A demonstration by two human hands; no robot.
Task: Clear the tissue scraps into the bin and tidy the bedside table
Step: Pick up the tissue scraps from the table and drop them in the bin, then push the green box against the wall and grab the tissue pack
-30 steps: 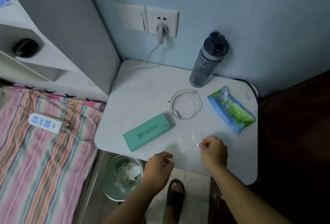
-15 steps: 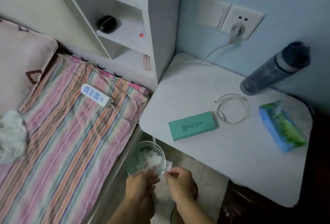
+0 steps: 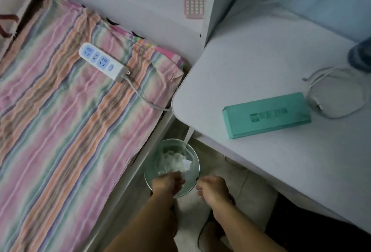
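Note:
The round green bin (image 3: 149, 162) stands on the floor between the bed and the white bedside table (image 3: 261, 60). Crumpled white tissue (image 3: 176, 161) lies inside it. My left hand (image 3: 167, 182) reaches over the bin's near rim with curled fingers. A white scrap touches its fingertips, and I cannot tell whether it is held. My right hand (image 3: 213, 189) hovers just right of the rim, loosely closed, with nothing visible in it.
On the table lie a teal box (image 3: 267, 115), a coiled white cable (image 3: 337, 93) and the base of a dark bottle (image 3: 361, 54). A power strip (image 3: 102, 61) rests on the striped bed sheet (image 3: 60, 121). A pink calculator (image 3: 195, 0) sits on the shelf.
My hands left the table front, carried a thin scrap down over the bin, and have now separated at its rim. The view has swung left and down.

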